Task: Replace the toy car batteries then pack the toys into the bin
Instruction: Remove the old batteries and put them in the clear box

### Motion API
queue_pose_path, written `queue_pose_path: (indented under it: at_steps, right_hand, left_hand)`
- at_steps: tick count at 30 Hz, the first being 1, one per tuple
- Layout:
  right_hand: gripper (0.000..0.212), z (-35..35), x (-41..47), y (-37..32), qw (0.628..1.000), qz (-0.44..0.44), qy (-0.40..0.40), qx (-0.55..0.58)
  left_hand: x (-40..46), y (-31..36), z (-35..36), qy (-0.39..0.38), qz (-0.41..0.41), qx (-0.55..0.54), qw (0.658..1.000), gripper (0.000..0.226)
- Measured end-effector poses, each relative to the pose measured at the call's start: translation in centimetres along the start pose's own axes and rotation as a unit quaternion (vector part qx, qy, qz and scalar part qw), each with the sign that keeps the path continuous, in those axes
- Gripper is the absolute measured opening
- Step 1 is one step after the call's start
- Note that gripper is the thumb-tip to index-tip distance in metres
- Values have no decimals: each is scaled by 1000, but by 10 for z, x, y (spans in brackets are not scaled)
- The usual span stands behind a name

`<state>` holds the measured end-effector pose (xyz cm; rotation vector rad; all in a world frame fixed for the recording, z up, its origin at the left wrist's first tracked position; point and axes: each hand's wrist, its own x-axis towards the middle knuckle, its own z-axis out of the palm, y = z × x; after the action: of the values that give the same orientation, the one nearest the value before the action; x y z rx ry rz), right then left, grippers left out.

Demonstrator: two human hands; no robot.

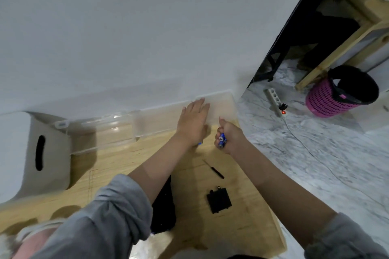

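Observation:
My right hand is closed in a fist around several blue batteries above the far right of the wooden table. My left hand is stretched out flat, fingers apart, over the table beside a clear plastic lid; a bit of blue shows under its wrist. A black battery cover lies on the table near me. A small black screwdriver lies beyond it. A dark toy car is mostly hidden under my left forearm.
A clear plastic bin stands against the white wall, and a grey bin with a handle slot sits at the left. Off the table's right edge are a marble floor, a power strip and a pink wastebasket.

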<state>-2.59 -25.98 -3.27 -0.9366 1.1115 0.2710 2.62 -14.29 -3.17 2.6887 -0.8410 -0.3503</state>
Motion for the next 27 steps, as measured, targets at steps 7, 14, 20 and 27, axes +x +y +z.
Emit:
queue_pose_path:
  at_steps: [7,14,20,27]
  right_hand:
    - [31,7,-18,-14,997,-66,40,22]
    - [26,18,-39,-48,989,-134,-14,57]
    - [36,20,-26,-54,956,-100,-52,270]
    - [19,30,-18,-57,973,-86,29,211]
  left_hand:
    - [1,-4,7,50,13,34,998,83]
    - [-6,-2,15,170,15,113,979,108]
    - [-5,5,2,181,8,102,978,123]
    - [-2,6,-2,168,-6,110,980,131]
